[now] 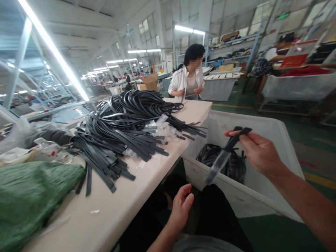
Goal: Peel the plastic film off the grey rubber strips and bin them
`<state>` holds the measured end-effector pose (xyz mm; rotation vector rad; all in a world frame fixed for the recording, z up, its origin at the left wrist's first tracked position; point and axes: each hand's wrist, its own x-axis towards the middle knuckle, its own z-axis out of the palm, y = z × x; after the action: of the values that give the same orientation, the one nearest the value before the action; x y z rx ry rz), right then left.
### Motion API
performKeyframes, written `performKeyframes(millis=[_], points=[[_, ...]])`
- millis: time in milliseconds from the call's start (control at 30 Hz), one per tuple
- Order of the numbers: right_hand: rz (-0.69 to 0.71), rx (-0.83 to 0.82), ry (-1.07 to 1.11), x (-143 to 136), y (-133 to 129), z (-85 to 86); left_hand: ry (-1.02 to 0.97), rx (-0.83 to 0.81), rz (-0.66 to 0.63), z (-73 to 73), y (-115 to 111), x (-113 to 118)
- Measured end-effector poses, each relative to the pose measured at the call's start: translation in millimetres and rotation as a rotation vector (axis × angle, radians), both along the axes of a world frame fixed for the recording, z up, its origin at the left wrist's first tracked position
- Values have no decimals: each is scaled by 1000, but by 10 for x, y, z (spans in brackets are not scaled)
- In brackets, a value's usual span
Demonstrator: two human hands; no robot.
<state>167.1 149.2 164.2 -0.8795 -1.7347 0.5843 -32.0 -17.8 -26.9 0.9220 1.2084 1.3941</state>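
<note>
My right hand (258, 150) pinches a black strap (232, 141) between thumb and fingers, over the near side of a white plastic bin. A clear plastic sleeve (218, 164) covers the strap's lower part, which slants down to the left. Below the table edge, in front of my lap, my left hand (181, 204) is loosely closed with its fingers curled. I see nothing in it. A big heap of black straps (123, 119) lies across the table (147, 189), many ends pointing toward me. Crumpled clear plastic sleeves (164, 128) lie among the straps on their right side.
The white bin (244, 119) stands against the table's right side, with coiled black straps (233, 168) inside. Green woven sheeting (34, 192) and a clear plastic bottle (49, 147) sit at left. A person in a white jacket (187, 78) is across the table, holding a strap.
</note>
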Motion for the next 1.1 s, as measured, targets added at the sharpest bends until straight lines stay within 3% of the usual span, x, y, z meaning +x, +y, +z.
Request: performKeyframes(millis=[100, 167, 267, 333, 433, 533, 700, 767, 833, 967, 1033, 1100], points=[[-151, 151, -71, 235, 363, 261, -35, -52, 50, -197, 43, -33], [-223, 213, -238, 377, 638, 267, -21, -75, 67, -308, 69, -47], [-255, 221, -506, 432, 1039, 33, 19, -68, 52, -445, 110, -60], [-240, 200, -576, 303, 1224, -185, 26, -72, 36, -516, 134, -66], [-100, 153, -517, -133, 1327, -414, 10, -74, 23, -578, 148, -84], [19, 93, -421, -736, 1330, -419, -6, -95, 21, -589, 135, -107], [171, -465, -98, -1773, 1466, -185, 1, -163, 37, -561, 137, -108], [174, -584, -83, -2115, 1546, -126, 131, -98, 81, -492, 189, -161], [166, -691, -69, -2373, 1590, -86, 374, 68, 168, -332, 305, -311], [140, -785, -65, -2647, 1567, 1, 932, 482, 412, 271, 807, -854], [127, -780, -71, -2699, 1533, 55, 1126, 610, 563, 599, 1180, -1116], [119, -755, -79, -2713, 1495, 108, 1277, 674, 624, 840, 1582, -1305]])
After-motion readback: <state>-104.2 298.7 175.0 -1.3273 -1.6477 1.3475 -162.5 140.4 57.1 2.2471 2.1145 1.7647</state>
